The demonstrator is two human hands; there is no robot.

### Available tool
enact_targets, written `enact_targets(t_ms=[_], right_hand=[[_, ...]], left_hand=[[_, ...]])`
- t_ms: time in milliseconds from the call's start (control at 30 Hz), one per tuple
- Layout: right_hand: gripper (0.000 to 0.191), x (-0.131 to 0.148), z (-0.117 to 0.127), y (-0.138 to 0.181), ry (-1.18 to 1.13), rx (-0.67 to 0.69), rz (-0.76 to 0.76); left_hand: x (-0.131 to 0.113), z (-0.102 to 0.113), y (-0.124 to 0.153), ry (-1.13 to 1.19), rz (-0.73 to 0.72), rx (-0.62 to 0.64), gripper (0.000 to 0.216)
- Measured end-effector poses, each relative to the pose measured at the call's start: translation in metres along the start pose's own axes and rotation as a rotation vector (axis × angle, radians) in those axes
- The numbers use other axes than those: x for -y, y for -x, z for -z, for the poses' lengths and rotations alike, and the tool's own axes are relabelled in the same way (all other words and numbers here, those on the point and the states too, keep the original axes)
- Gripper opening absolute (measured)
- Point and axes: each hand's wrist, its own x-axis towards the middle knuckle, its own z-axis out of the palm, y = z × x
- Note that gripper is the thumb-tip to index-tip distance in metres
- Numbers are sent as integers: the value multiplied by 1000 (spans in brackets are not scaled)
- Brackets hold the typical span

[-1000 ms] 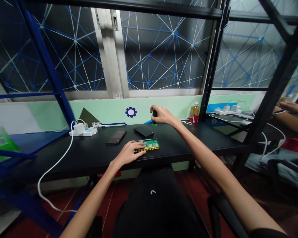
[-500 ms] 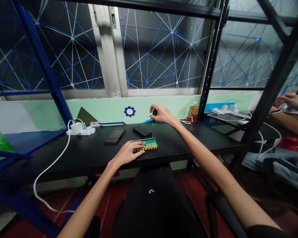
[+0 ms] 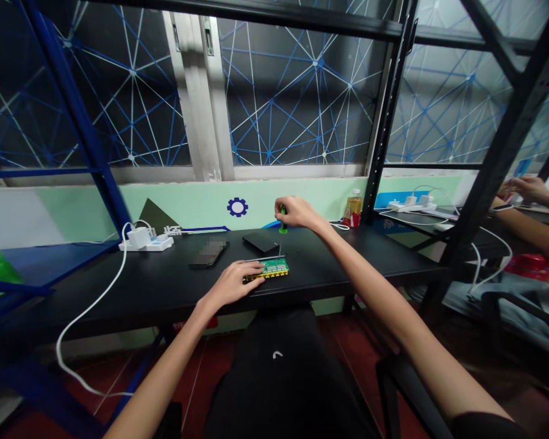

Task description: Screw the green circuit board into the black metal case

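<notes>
On the table's front part lies a green circuit board [image 3: 277,264] with a row of yellow ports along its near edge. My left hand [image 3: 236,279] grips its left end, fingers across the top and thumb along the near side, hiding that part. Above the board, my right hand [image 3: 295,211] is closed round the black and green handle of a screwdriver [image 3: 283,228]. The screwdriver stands upright, its thin shaft pointing down at the board's far edge. Whether the tip touches a screw is too small to tell. Behind the board lies a flat black cover [image 3: 260,244].
A phone [image 3: 209,253] lies left of the cover. Farther left is a white power strip [image 3: 146,242] with a cable hanging over the front edge. A drink bottle [image 3: 352,208] stands at the back right by a black post [image 3: 384,122]. Another person's hand [image 3: 528,189] shows far right.
More green shows on the screwdriver's handle, and my right fingers have shifted slightly round it. My left hand stays on the circuit board. The whole view has moved a little.
</notes>
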Motion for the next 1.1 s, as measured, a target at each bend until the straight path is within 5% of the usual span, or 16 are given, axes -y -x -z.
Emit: enact_targets(t_ms=[1100], right_hand=[[19, -2, 10, 3, 60, 57, -27]], left_hand=[[2, 0, 0, -10, -10, 10, 27]])
